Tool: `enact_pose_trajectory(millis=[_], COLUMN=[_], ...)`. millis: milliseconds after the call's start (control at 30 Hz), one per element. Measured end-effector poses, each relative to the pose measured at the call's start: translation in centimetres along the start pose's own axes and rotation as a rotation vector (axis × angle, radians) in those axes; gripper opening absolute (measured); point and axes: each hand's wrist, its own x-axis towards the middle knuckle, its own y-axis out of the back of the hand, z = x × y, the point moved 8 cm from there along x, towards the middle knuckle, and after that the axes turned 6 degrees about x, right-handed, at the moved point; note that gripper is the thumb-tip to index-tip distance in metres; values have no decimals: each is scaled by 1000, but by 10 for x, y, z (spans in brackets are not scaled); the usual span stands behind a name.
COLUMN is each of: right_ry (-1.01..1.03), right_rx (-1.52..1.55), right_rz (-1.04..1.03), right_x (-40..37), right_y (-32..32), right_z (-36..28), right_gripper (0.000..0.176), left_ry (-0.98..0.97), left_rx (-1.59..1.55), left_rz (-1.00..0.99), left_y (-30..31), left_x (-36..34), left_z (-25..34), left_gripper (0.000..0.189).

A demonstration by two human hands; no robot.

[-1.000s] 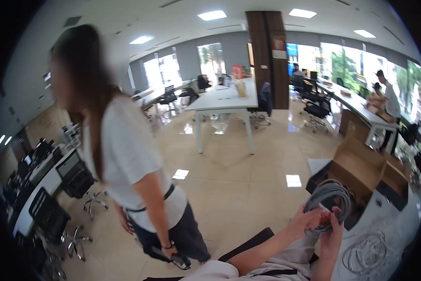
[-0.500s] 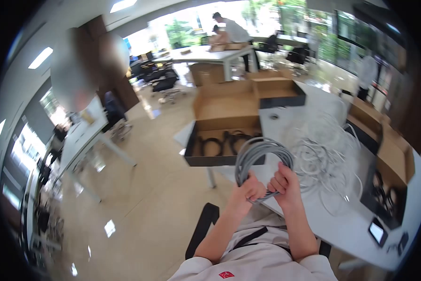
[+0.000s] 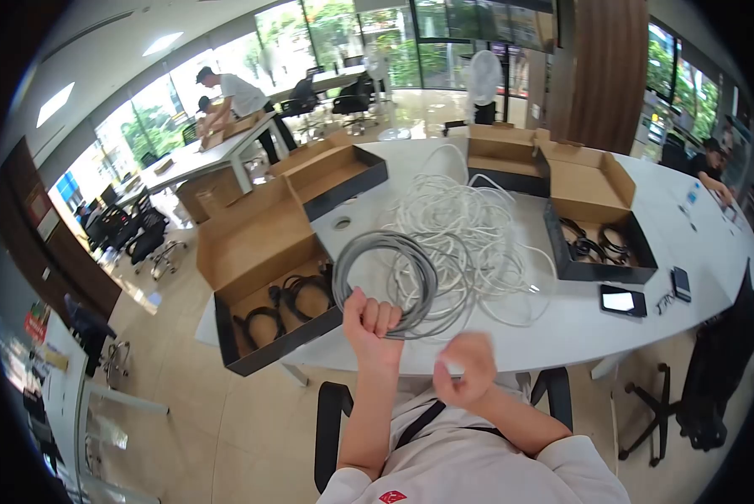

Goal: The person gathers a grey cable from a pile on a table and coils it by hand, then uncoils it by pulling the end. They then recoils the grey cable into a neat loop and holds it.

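My left hand (image 3: 369,323) is closed around the lower edge of a grey coiled cable (image 3: 385,281), holding the coil upright above the near edge of the white table (image 3: 578,323). My right hand (image 3: 465,370) is blurred, off the coil, slightly below and to its right with its fingers curled; whether it holds anything is unclear. Behind the coil a loose tangle of white cables (image 3: 469,239) spreads over the table.
An open cardboard box (image 3: 264,277) with black coiled cables sits at the left; another such box (image 3: 599,227) is at the right. A phone (image 3: 622,300) lies near the front edge. A person (image 3: 234,97) works at a far table, another (image 3: 713,164) sits at right.
The view has swung right, onto the table. My right hand has let go of the grey coil and dropped lower; my left hand keeps hold of it.
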Motion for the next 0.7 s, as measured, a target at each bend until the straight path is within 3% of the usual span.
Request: enact_pose_trajectory(millis=[67, 167, 200, 300, 333, 433, 533, 700], right_ry=[-87, -906, -912, -711, -659, -609, -493, -630], right_rx=[255, 767, 827, 723, 695, 515, 278, 37], right_rz=[-261, -69, 21, 238, 349, 383, 290, 315], right_x=[-44, -74, -69, -35, -24, -36, -21, -53], right_y=[-20, -34, -30, 6, 21, 55, 73, 87], right_z=[14, 69, 78, 74, 65, 66, 33, 27], right_gripper=[44, 55, 67, 72, 65, 53, 47, 38], left_ry=[37, 97, 124, 189, 210, 246, 229, 271], left_rx=[-67, -119, -125, -75, -46, 58, 110, 175], left_rz=[-14, -34, -48, -35, -26, -12, -47, -171], left_y=[-4, -11, -14, -16, -17, -26, -31, -44], left_x=[7, 10, 8, 3, 1, -4, -6, -16], left_z=[-3, -16, -21, -41, -50, -77, -97, -118], left_gripper=[41, 38, 38, 40, 40, 42, 44, 44])
